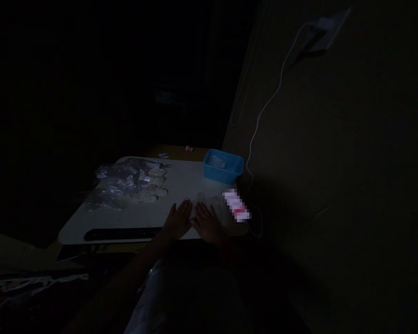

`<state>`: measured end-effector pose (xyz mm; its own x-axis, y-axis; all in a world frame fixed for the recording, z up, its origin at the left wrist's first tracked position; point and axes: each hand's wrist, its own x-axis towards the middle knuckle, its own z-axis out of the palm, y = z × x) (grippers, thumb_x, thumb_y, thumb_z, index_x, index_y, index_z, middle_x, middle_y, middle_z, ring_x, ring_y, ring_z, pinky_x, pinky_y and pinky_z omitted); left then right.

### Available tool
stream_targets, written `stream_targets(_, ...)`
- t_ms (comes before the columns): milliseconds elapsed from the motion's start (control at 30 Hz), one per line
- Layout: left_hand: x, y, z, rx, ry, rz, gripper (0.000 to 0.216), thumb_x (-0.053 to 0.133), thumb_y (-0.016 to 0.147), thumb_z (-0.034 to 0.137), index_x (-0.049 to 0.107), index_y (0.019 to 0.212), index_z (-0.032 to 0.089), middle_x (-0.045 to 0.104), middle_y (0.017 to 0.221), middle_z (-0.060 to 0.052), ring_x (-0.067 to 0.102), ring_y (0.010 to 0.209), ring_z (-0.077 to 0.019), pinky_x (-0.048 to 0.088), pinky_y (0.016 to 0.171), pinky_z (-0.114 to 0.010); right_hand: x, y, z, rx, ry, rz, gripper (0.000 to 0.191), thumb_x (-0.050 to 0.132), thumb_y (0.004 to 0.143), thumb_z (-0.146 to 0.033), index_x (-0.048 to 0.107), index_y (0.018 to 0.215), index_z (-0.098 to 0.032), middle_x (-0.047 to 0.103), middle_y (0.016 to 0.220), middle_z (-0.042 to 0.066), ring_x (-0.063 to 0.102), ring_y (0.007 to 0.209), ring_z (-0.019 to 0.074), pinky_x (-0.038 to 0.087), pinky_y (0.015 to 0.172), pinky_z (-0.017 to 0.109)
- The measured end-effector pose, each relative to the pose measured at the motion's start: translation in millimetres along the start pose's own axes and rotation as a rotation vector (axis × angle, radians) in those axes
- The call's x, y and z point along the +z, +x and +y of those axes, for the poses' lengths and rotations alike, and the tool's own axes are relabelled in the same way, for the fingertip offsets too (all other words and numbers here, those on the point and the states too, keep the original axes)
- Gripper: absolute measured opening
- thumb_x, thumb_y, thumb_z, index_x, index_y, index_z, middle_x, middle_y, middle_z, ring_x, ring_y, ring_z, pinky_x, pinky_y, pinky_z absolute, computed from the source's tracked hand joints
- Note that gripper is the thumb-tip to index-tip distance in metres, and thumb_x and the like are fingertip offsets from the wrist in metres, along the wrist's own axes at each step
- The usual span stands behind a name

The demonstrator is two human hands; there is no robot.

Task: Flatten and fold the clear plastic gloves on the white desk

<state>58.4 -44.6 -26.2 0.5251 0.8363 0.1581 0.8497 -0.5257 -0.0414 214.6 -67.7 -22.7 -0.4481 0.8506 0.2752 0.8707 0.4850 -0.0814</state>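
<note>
Two hands lie flat, side by side: left hand (178, 221) and right hand (206, 222), fingers straight and close together, on what looks like a clear plastic bag (218, 204) at the near edge of the white table (125, 222). Seems like they're smoothing it. Lifting it would take a fingertip pinch. Room's super dark, with a blue tub (223, 175) and a bag pile (125, 183) further back.

Left hand (178, 220), right hand (207, 223) flat on white board (125, 218)

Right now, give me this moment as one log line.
left hand flat on board | right hand flat beside it, fingertips at clear plastic | blue tub behind | light very dim
</note>
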Motion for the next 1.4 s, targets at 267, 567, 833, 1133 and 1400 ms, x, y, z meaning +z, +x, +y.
stream_targets(267,0,1,2,-0.017,-0.017,0.067,0.054,0.024,0.087,0.040,0.034,0.132,0.010,0.028,0.140,-0.015,0.027,0.129,-0.0247,0.021,0.101,-0.049,9,-23,46,0.180,-0.102,0.092,0.050,0.034,0.089,-0.036,0.040,0.127,-0.005,0.039,0.133,0.017,0.031,0.126,0.0233,0.022,0.104,0.041)
stream_targets(567,2,1,2,-0.016,-0.022,0.065,0.054,0.027,0.086,0.037,0.031,0.133,0.010,0.027,0.140,-0.016,0.025,0.129,-0.0252,0.020,0.101,-0.049,-11,-3,11,0.083,-0.039,0.012,0.051,0.026,0.091,-0.038,0.035,0.131,-0.009,0.033,0.138,0.012,0.022,0.130,0.0200,0.016,0.107,0.041)
stream_targets(833,-3,0,1,-0.023,-0.018,-0.013,0.053,0.032,0.084,0.033,0.033,0.132,0.012,0.028,0.140,-0.014,0.024,0.130,-0.0237,0.020,0.102,-0.047,0,15,0,-0.026,0.010,-0.036,0.052,0.021,0.091,-0.040,0.033,0.132,-0.010,0.033,0.138,0.009,0.025,0.129,0.0170,0.017,0.107,0.037)
stream_targets(1133,-1,0,2,-0.019,-0.022,0.068,0.054,0.025,0.087,0.040,0.033,0.132,0.011,0.027,0.140,-0.015,0.026,0.129,-0.0239,0.020,0.101,-0.047,9,2,44,0.145,-0.107,0.059,0.050,0.027,0.091,-0.036,0.039,0.128,-0.005,0.036,0.135,0.016,0.029,0.127,0.0218,0.020,0.104,0.039)
stream_targets(1400,1,1,1,-0.008,-0.041,0.074,0.055,0.025,0.087,0.041,0.030,0.134,0.013,0.029,0.140,-0.014,0.027,0.129,-0.0235,0.020,0.102,-0.047,6,1,42,0.240,-0.121,0.081,0.049,0.028,0.091,-0.037,0.041,0.126,-0.006,0.037,0.135,0.017,0.030,0.127,0.0238,0.021,0.103,0.041)
